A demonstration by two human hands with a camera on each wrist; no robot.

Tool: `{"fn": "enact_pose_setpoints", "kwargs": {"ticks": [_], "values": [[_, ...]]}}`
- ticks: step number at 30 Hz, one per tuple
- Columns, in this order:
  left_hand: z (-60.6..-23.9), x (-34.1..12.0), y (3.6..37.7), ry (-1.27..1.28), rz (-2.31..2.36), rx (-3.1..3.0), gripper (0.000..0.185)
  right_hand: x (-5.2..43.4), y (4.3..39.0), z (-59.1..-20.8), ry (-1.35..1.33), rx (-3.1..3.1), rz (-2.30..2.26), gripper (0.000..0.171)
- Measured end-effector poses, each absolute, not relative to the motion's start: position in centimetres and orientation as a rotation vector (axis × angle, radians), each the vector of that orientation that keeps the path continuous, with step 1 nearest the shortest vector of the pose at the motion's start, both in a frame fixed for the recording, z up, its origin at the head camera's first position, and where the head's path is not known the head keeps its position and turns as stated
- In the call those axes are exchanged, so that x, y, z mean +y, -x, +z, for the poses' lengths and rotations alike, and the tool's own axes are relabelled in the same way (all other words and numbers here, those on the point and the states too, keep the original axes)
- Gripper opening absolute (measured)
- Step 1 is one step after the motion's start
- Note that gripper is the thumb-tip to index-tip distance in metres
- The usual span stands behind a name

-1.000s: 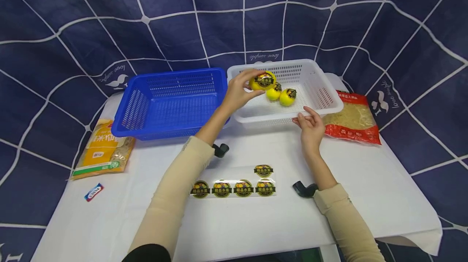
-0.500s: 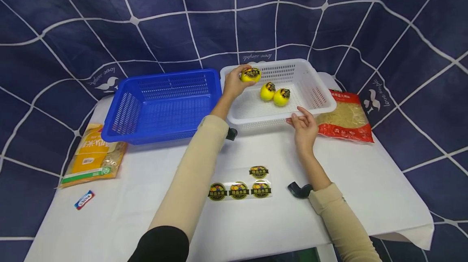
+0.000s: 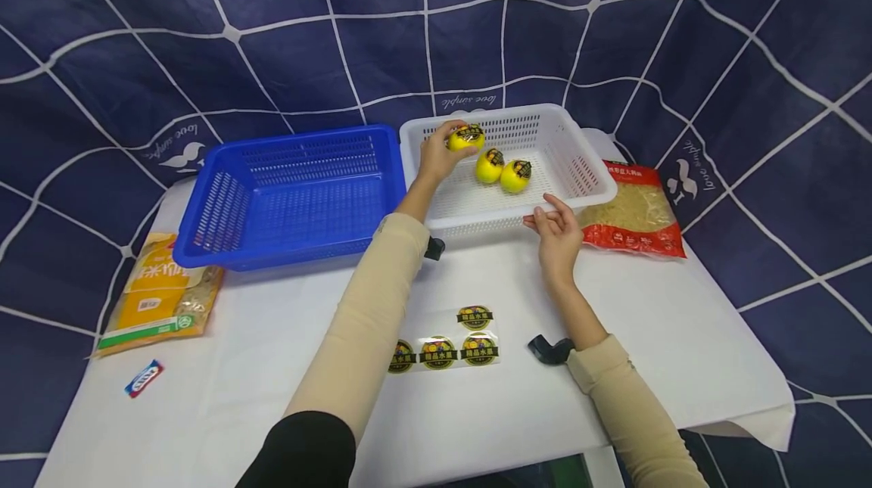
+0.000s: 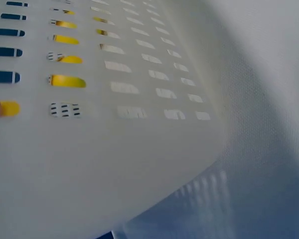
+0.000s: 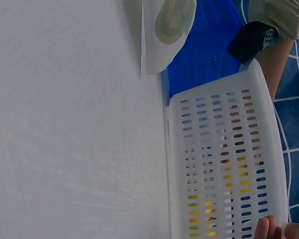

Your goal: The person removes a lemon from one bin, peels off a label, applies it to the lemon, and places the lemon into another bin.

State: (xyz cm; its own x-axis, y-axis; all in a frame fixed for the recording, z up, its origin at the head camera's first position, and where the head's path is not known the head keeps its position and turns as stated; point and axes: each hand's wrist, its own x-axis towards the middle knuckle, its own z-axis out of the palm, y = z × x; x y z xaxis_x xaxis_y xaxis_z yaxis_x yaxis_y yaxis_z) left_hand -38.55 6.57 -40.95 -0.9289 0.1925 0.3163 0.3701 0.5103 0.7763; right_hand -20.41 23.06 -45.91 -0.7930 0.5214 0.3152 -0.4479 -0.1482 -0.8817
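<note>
My left hand (image 3: 438, 153) reaches into the white basket (image 3: 586, 163) and grips a yellow fruit (image 3: 466, 138) with a dark round sticker on it, at the basket's far left. Two more stickered yellow fruits (image 3: 502, 170) lie side by side in the middle of the basket. My right hand (image 3: 555, 228) rests with relaxed fingers at the basket's near rim and holds nothing. A clear sheet of round stickers (image 3: 450, 340) lies on the white table (image 3: 674, 321) between my forearms. The left wrist view shows only the basket's slotted wall (image 4: 114, 129) close up.
An empty blue basket (image 3: 293, 197) stands left of the white one. A red bag of noodles (image 3: 633, 212) lies at the right, a yellow packet (image 3: 160, 295) and a small blue wrapper (image 3: 143, 379) at the left. The table's near edge runs below my arms.
My left hand has carried the stickered fruit from above the basket's middle to its far left side. The right hand has stayed at the rim.
</note>
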Motion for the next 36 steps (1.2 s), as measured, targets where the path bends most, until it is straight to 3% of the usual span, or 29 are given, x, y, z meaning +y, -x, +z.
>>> {"fn": "enact_pose_setpoints", "kwargs": {"ticks": [19, 36], "values": [[-41.2, 8.0, 39.1, 0.54, -1.427, -2.613, 0.043, 24.0, 20.4, -46.0, 0.108, -1.521, 1.932, 0.034], [-41.7, 6.9, 39.7, 0.476, -0.849, -3.019, 0.045, 22.6, 19.6, -44.4, 0.07, -1.553, 1.941, 0.034]]}}
